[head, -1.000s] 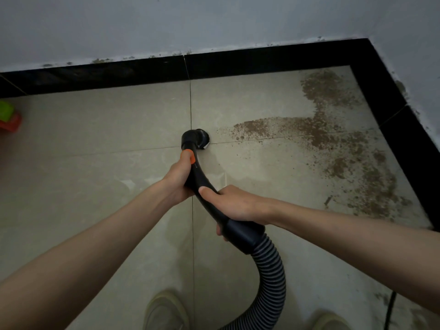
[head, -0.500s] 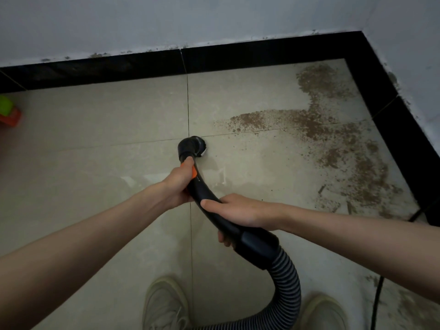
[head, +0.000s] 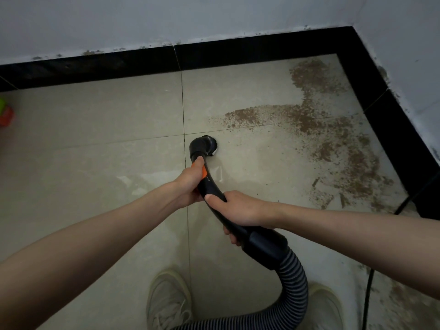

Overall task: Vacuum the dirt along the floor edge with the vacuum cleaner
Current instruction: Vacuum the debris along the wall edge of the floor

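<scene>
A black curved vacuum wand ends in a round brush nozzle that sits on the beige tile floor, just left of the brown dirt. The dirt spreads from the middle toward the right-hand black skirting and into the corner. My left hand grips the wand near its orange slider, close to the nozzle. My right hand grips the wand lower down, above the ribbed grey hose.
Black skirting runs along the back wall and turns at the right corner. A black cable lies at the right. My two light shoes stand at the bottom. A green and orange object sits at the far left.
The nozzle was pulled back toward me from the edge of the dirt, then pushed a little forward and right again. Both hands kept their grip.
</scene>
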